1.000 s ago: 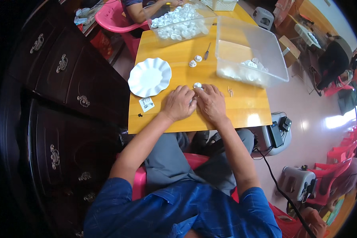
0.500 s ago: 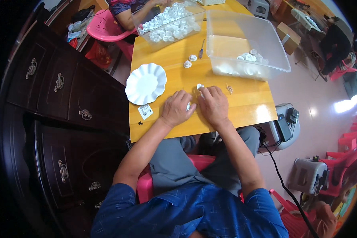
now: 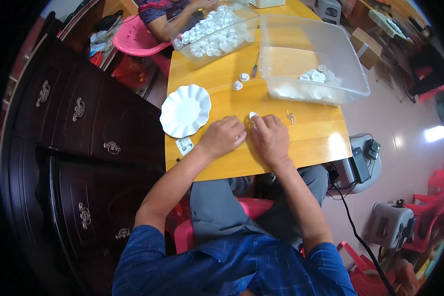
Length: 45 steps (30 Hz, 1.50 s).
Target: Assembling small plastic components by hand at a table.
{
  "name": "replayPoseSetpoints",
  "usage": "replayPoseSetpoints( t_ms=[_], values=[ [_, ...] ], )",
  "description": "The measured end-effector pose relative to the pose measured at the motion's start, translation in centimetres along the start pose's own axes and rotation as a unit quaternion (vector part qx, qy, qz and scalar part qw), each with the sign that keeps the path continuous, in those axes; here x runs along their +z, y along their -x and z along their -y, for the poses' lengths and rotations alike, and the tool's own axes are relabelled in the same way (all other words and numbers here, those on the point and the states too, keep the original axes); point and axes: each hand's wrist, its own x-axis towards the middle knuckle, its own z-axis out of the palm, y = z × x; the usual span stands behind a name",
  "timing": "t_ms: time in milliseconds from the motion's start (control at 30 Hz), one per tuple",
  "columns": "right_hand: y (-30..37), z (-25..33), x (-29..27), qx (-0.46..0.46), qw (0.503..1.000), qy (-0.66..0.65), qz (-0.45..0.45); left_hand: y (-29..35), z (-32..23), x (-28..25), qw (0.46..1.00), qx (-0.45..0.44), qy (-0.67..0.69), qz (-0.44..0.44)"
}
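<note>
Above the yellow table near its front edge, my left hand [image 3: 225, 136] is closed, fingers curled under. A small bit of white shows by its thumb, too hidden to name. Just to its right, my right hand [image 3: 272, 140] bends down with its fingers pressed together on a small white round plastic piece [image 3: 253, 115], which peeks out past the fingertips. Two similar white round pieces [image 3: 244, 77] lie farther off, beside a screwdriver [image 3: 255, 65]. Right of my right hand sits a little pile of small metal parts [image 3: 291, 117], perhaps screws.
A wavy-edged white plate [image 3: 185, 111] lies left, with a printed label [image 3: 184, 145] below it. At the back stand two clear plastic bins [image 3: 313, 59], both holding white pieces. Another person's arm [image 3: 175, 24] reaches by the far-left bin. Dark drawers [image 3: 79, 108] flank the table.
The whole view has shifted slightly. My left hand has turned a little, and less of the white bit by its thumb shows. My right hand stays at the white round piece.
</note>
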Motion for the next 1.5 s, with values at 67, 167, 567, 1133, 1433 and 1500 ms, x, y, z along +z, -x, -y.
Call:
replayPoseSetpoints(
  t_ms=[67,167,567,1133,1433,1500],
  values=[
    [0.1,-0.3,0.4,-0.003,1.0,0.006,-0.011,-1.2,0.9,-1.0,0.999,-0.013,0.014,-0.025],
    [0.1,-0.9,0.4,-0.003,1.0,0.018,-0.018,-5.5,3.5,-3.6,0.994,-0.03,-0.001,-0.102],
    [0.1,-0.5,0.2,0.023,0.999,0.004,0.03,-26.1,21.1,-12.2,0.984,-0.115,-0.124,-0.064],
    [0.0,-0.6,0.1,0.028,0.999,-0.003,0.017,-12.7,9.0,3.2,0.967,-0.201,-0.012,0.155],
    [0.1,-0.7,0.4,0.025,1.0,0.012,0.012,-12.7,12.2,0.8,0.985,-0.134,-0.016,0.105],
    [0.2,-0.9,0.2,0.017,1.0,0.014,0.0,-15.6,13.6,-2.8,0.985,-0.157,-0.056,0.037]
  ],
)
